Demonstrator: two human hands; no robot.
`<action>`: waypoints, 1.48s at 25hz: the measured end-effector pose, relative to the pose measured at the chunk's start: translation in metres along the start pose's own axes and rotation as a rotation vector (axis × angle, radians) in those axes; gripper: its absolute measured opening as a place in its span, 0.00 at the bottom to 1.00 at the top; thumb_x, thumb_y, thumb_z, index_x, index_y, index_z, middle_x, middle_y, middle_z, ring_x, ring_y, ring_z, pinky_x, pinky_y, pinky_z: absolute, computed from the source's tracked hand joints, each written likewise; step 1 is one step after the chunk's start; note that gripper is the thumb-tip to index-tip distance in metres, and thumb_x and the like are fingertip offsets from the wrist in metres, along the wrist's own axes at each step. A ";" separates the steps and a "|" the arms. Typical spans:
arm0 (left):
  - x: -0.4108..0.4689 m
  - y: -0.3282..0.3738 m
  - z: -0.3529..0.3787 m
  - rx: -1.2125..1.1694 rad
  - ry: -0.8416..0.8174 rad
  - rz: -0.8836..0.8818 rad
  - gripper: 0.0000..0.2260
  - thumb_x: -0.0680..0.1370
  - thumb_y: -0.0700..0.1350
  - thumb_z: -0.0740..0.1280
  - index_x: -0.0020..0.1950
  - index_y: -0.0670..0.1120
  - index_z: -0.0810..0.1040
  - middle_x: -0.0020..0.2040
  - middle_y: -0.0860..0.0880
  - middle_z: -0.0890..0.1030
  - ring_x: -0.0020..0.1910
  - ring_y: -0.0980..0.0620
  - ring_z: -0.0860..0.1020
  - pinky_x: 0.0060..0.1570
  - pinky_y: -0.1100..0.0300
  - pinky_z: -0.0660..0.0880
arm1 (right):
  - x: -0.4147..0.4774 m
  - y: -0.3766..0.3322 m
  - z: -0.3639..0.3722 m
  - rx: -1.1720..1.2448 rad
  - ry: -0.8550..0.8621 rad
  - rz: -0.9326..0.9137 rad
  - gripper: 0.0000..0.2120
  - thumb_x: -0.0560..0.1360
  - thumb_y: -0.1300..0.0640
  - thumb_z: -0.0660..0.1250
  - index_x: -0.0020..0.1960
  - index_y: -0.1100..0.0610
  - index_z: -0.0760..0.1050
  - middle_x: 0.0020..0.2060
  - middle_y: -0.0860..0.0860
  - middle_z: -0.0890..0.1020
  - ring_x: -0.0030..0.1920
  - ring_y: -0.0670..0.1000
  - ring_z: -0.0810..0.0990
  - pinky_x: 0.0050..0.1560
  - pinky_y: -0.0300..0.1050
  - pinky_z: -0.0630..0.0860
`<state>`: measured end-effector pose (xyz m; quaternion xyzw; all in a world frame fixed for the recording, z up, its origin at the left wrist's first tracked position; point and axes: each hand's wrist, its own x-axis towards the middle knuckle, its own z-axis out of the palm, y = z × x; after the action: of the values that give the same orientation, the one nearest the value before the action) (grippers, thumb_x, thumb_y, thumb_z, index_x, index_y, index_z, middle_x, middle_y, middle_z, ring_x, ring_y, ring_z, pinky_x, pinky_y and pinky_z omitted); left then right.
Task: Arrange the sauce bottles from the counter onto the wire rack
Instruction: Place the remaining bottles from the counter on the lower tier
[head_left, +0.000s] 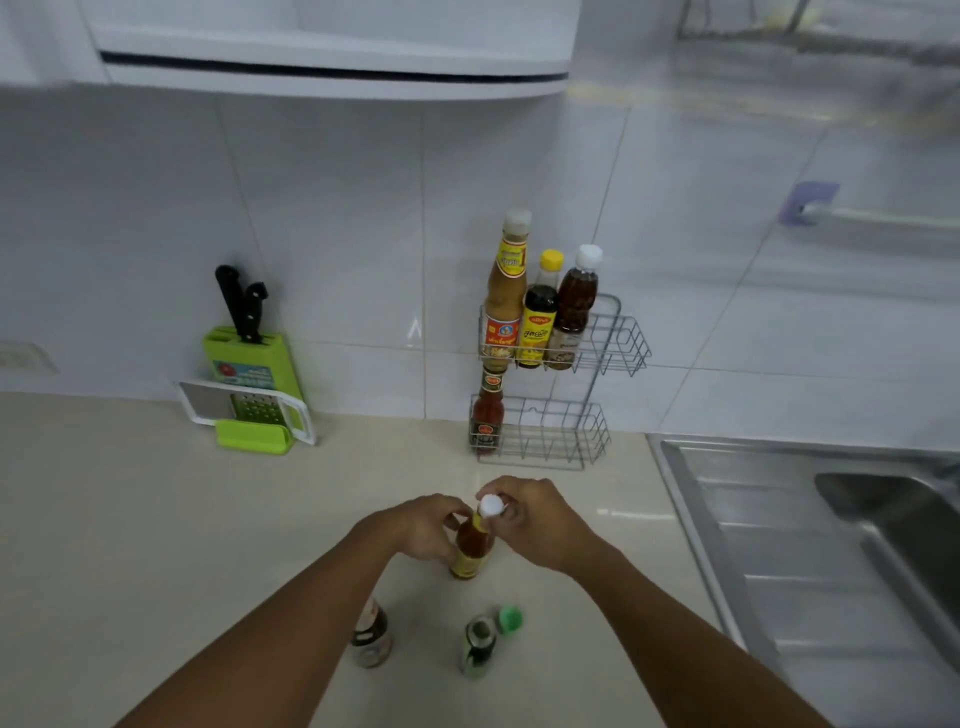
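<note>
An orange sauce bottle (471, 545) with a white cap stands on the beige counter (130, 519). My left hand (423, 525) grips its neck and shoulder. My right hand (530, 514) pinches the white cap. Nearer to me stand a dark bottle (371, 636), partly hidden by my left forearm, and a green-labelled bottle (479, 644) with no cap; its green cap (510, 619) lies beside it. The two-tier wire rack (613, 343) stands against the wall. Its upper tier holds three bottles (540, 317). A red sauce bottle (487, 413) stands at the left of the lower tier.
A green knife block (249, 364) with black-handled knives and a white grater (244, 410) stand at the back left. A steel sink and drainboard (810, 545) fill the right side. A white cabinet (332, 52) hangs overhead. A rail (883, 218) is on the right wall.
</note>
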<state>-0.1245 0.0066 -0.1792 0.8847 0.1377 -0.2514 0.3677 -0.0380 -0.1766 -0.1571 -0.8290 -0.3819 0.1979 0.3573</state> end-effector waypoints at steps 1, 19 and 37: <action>-0.005 0.002 0.000 -0.045 0.048 0.031 0.34 0.67 0.49 0.78 0.72 0.53 0.71 0.68 0.50 0.76 0.64 0.50 0.76 0.64 0.52 0.76 | -0.004 -0.007 -0.008 0.070 0.060 0.030 0.11 0.73 0.56 0.76 0.54 0.49 0.83 0.47 0.50 0.87 0.46 0.51 0.86 0.50 0.45 0.83; -0.051 0.099 -0.040 0.608 1.024 0.307 0.28 0.58 0.58 0.78 0.55 0.55 0.76 0.43 0.54 0.84 0.36 0.52 0.82 0.34 0.58 0.78 | -0.005 -0.071 -0.119 0.289 0.220 0.334 0.13 0.81 0.51 0.53 0.43 0.57 0.69 0.28 0.49 0.69 0.25 0.48 0.65 0.28 0.40 0.60; 0.030 0.107 -0.050 -0.157 0.322 0.112 0.29 0.59 0.57 0.77 0.57 0.59 0.72 0.50 0.56 0.81 0.46 0.55 0.81 0.44 0.55 0.82 | 0.033 0.004 -0.085 0.884 0.043 0.233 0.18 0.76 0.51 0.73 0.59 0.63 0.79 0.42 0.60 0.86 0.34 0.56 0.82 0.41 0.54 0.82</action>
<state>-0.0365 -0.0295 -0.1038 0.8883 0.1644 -0.0740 0.4223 0.0362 -0.1904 -0.1055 -0.6382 -0.1576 0.3635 0.6601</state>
